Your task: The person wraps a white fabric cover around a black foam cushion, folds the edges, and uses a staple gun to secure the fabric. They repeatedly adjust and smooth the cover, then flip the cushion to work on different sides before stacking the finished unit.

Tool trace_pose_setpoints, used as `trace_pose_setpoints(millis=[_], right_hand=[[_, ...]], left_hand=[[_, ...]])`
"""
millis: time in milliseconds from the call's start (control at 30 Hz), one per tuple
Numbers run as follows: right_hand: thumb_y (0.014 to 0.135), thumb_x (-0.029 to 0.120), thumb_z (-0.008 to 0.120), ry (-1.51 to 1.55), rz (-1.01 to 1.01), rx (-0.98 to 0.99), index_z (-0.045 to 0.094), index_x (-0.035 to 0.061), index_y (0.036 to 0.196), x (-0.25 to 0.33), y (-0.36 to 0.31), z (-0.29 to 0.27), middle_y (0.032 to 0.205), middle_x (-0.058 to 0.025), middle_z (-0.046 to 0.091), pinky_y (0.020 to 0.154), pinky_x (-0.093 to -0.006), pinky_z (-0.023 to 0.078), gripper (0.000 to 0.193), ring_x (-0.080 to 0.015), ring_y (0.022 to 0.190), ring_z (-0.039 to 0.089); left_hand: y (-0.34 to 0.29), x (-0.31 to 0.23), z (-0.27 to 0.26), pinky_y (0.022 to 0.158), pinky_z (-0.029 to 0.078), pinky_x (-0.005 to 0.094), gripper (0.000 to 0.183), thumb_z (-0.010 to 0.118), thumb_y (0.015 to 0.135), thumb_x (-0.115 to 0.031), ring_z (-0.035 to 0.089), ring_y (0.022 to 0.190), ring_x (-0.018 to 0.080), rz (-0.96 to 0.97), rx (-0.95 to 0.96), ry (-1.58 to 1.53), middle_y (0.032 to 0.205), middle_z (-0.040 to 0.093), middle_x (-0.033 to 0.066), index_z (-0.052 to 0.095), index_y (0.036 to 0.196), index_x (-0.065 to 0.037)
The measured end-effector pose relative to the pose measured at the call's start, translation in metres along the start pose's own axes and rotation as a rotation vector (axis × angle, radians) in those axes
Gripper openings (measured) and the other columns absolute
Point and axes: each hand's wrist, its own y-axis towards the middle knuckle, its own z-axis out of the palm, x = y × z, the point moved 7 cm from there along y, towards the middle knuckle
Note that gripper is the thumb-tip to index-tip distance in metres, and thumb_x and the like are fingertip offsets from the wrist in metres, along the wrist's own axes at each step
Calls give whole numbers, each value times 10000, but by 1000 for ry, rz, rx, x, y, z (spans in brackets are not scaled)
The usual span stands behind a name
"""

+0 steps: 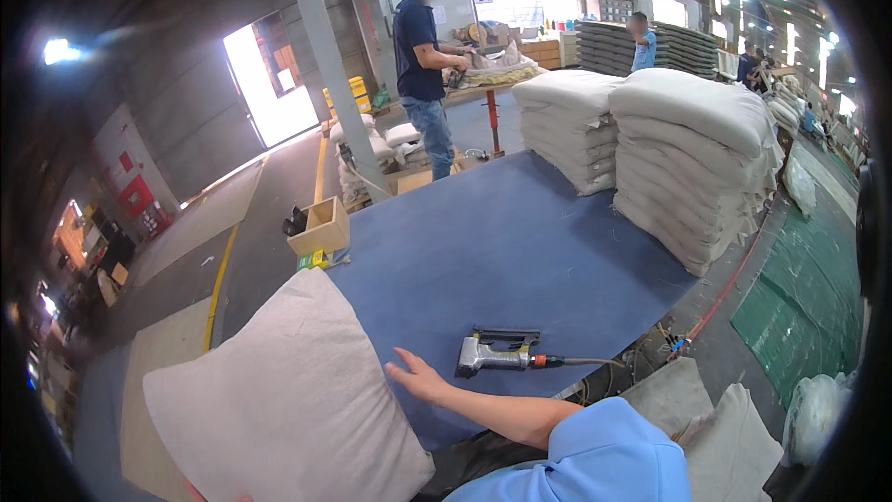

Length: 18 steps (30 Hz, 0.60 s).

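Observation:
A large off-white, fabric-covered cushion [288, 390] fills the lower left, overlapping the near left part of the blue-topped table [409, 251]. Beside its right edge, my right hand [420, 379] is open, thumb and fingers apart, the fingertips at or very near the fabric. Of my left hand [193, 491] only a little shows at the cushion's bottom edge, where it grips the fabric; the rest is hidden. A silver and black pneumatic stapler [492, 353] lies on the table just right of my right hand, its hose running off to the right.
Two tall stacks of off-white cushions [692, 163] stand at the table's far right. An open wooden box [321, 226] sits on the far left corner. A red hose [734, 288] runs along the right. Beyond the table, a person [423, 65] in dark blue works at another bench.

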Motion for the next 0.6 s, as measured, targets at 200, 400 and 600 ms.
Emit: trace_pose_setpoints(millis=[200,400,600], right_hand=[[1072,724,282,614,367,239,302,38,1658,-43,-6,56,1707,-157,328,1278,-422,223,902,-296,1558,318],[1081,714,225,639,302,312,363,30,1634,20,-16,90,1683,-137,376,1266,-417,239,890,-280,1550,329],[1111,622,258,391,-198,138,369,2,1616,121,54,36,1627,-181,448,1245,-392,287,807,-315,1530,371]], left_hand=[[-49,13,-1,1216,327,487,1026,828,824,-101,449,1423,369,-22,55,-42,1579,427,269,220,1636,55],[-80,-56,-19,1198,354,490,870,712,858,24,471,1405,385,-7,-106,-200,1566,439,280,279,1612,53],[-70,-64,-15,1179,379,543,793,658,887,77,477,1386,407,204,-260,-327,1561,445,283,309,1598,63]])
